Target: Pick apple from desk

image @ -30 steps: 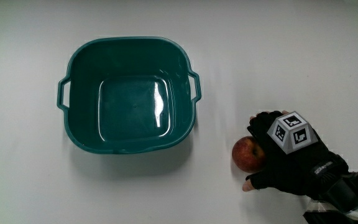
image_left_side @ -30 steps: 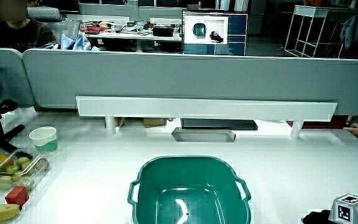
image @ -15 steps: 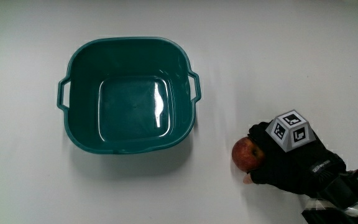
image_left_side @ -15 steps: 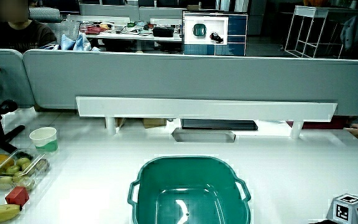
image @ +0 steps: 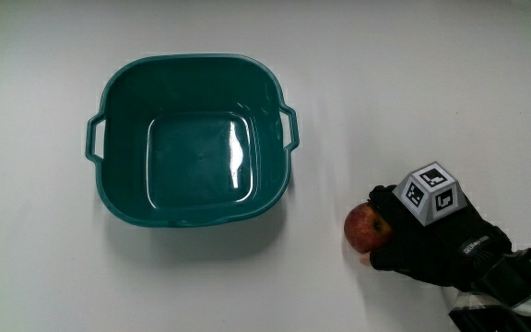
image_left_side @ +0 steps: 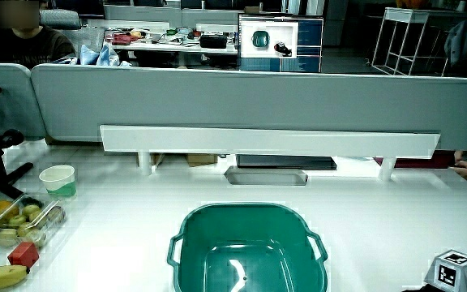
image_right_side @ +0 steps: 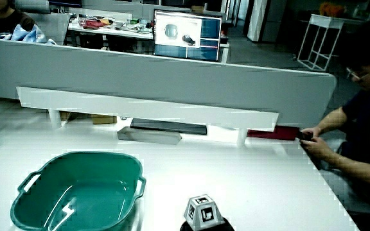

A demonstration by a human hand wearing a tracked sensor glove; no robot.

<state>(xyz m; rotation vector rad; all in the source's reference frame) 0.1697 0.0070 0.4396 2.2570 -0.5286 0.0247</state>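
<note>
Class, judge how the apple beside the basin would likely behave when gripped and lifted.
The apple looks round, so it would probably roll if nudged. Its skin seems smooth, possibly slippery. The hand wraps it closely, suggesting it is firm, not squashy.

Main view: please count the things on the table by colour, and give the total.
Teal: 1, the basin
Red: 1, the apple
Black: 1, the gloved hand, curled on the apple
Total: 3

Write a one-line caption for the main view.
Gloved hand grasping a red apple on the white table beside an empty teal basin.
</note>
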